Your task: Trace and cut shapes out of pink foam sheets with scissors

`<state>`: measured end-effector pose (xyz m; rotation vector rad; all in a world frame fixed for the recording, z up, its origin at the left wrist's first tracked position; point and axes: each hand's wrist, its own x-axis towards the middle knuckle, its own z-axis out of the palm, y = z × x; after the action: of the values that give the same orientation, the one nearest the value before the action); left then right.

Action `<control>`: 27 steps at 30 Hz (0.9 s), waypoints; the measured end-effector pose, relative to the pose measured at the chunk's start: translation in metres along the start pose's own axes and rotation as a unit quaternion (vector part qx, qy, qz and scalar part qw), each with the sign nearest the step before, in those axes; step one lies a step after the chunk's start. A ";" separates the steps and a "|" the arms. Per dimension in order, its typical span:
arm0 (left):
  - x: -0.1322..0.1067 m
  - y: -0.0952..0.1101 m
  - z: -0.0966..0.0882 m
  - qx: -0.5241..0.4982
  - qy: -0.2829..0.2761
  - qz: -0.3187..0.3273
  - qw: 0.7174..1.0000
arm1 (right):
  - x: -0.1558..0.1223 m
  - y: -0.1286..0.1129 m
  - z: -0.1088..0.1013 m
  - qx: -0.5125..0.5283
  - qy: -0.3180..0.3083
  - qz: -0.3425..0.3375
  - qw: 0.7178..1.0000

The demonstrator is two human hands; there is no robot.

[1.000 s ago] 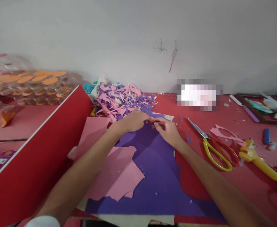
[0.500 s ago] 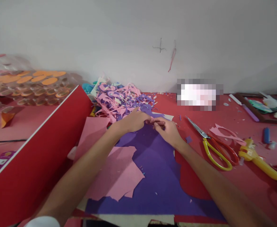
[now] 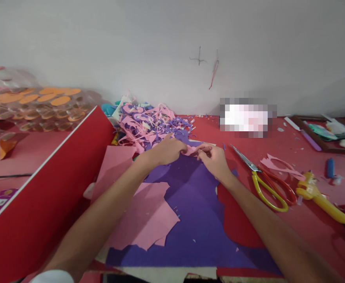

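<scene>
Between my two hands a small pink cut piece (image 3: 191, 150) is held up over the purple sheet (image 3: 196, 212); it looks like paper or thin foam. My left hand (image 3: 170, 150) pinches its left end, fingers closed. At its right end, the fingertips of my right hand (image 3: 213, 157) are closed on it too. Below my left forearm lies a pink sheet with a jagged cut edge (image 3: 148, 220), on top of the purple one. Scissors with one yellow and one red handle (image 3: 257, 171) rest to the right of my right hand, blades partly apart.
A heap of pink and purple scraps (image 3: 148, 122) lies behind my hands. A red board (image 3: 57, 184) stands on edge at left, with cups topped by orange discs (image 3: 48, 98) beyond. At right are a yellow glue gun (image 3: 322, 198) and a dark-framed tray (image 3: 325, 147).
My right hand has moved a little to the right, away from my left. More of the pink piece now shows between them. My left hand stays nearly in place.
</scene>
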<state>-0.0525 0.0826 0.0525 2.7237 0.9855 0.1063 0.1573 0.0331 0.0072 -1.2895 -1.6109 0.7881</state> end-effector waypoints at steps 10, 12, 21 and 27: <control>-0.004 0.014 -0.011 0.029 -0.030 0.008 0.999 | 0.003 -0.001 -0.004 -0.001 0.032 0.019 0.999; -0.003 0.016 -0.011 0.033 -0.026 0.009 0.999 | 0.003 -0.001 -0.006 -0.014 0.038 0.013 0.999; -0.004 0.020 -0.012 0.044 -0.041 0.002 0.998 | 0.004 0.000 -0.014 -0.065 0.083 -0.002 0.994; -0.003 0.015 -0.011 0.028 -0.029 0.009 0.999 | 0.003 0.004 -0.018 -0.028 0.112 0.013 0.993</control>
<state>-0.0472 0.0719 0.0665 2.7701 0.9630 0.0034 0.1753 0.0363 0.0117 -1.3890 -1.4470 0.5953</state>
